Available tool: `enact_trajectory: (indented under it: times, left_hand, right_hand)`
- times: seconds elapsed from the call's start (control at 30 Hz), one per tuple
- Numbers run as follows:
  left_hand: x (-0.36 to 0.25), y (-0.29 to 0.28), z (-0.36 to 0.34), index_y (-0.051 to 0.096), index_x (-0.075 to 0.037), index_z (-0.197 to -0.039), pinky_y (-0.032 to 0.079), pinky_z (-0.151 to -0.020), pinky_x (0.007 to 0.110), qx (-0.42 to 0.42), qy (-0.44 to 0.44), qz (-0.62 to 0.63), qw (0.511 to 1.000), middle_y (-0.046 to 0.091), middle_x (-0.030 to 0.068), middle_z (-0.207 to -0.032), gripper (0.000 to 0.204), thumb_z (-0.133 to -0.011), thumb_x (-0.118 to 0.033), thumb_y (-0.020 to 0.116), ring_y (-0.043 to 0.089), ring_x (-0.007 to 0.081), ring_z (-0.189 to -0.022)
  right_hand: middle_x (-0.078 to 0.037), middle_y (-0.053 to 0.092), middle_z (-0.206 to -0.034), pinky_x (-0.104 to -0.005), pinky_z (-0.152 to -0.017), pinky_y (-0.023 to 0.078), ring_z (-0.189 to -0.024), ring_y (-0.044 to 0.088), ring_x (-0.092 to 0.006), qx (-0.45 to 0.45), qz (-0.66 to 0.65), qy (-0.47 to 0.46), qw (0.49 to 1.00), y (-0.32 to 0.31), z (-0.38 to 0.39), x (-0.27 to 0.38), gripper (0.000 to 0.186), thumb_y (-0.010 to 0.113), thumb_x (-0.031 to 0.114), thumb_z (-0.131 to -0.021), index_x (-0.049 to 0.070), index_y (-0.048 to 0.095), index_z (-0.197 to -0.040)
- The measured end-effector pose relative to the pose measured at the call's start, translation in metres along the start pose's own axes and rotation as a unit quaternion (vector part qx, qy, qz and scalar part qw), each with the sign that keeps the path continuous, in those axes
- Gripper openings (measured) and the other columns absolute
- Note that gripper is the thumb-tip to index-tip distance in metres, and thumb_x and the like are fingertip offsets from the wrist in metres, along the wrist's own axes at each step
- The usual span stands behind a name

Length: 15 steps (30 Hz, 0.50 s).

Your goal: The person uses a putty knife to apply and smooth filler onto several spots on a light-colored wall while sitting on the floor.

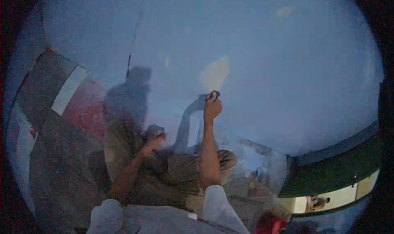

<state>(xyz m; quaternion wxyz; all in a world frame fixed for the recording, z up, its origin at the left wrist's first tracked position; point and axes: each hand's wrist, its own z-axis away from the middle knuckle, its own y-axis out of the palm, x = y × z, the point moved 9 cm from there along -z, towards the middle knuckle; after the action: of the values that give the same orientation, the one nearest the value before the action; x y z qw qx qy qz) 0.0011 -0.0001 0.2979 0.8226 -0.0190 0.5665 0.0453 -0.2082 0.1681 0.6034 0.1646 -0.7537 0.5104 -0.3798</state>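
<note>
My right hand [213, 107] is raised in front of a large bluish wall [287, 78], its fingers closed round a small dark block-like thing [216, 93]. That thing is at or very near the wall, just below a pale cream patch [216, 73]; whether it touches cannot be told. Lower and to the left, my left hand [155, 142] is closed on a dark object [155, 130] in front of my bent legs [184, 164]. The picture is dim and grainy, so the kind of either held thing stays unclear. My arm's shadow falls on the wall beside my right forearm.
A reddish area [86, 111] and a white strip [69, 90] lie to the left. Low on the right are blurred items [256, 184], a red thing [271, 223] and a dark band [328, 176]. Another person [318, 202] shows small in a lit area beyond it.
</note>
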Motion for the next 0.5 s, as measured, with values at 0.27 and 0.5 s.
enact_trajectory:
  times: [0.27,0.5]
  left_hand:
    - [0.035,0.035,-0.038,0.059,-0.009,-0.109,0.046,-0.080,0.041,0.130,0.219,0.166,0.953,0.062,0.0084,-0.103,0.037,-0.089,-0.039,0.061,0.058,0.0228,-0.092]
    - [0.081,0.002,-0.040,0.054,-0.008,-0.118,0.045,-0.084,0.039,0.116,0.143,0.154,0.971,0.060,0.0102,-0.110,0.043,-0.090,-0.041,0.059,0.057,0.0226,-0.097]
  right_hand:
    - [-0.020,0.062,-0.072,-0.0484,-0.061,0.048,-0.064,0.062,-0.0360,0.035,0.032,-0.136,0.990,0.077,0.039,-0.102,0.054,0.045,0.046,-0.092,-0.001,0.065,-0.075]
    - [-0.013,0.052,-0.048,-0.0396,-0.049,0.044,-0.045,0.053,-0.0265,0.110,-0.118,-0.029,0.986,0.045,0.111,-0.058,0.064,0.048,0.048,-0.094,0.000,0.054,-0.053]
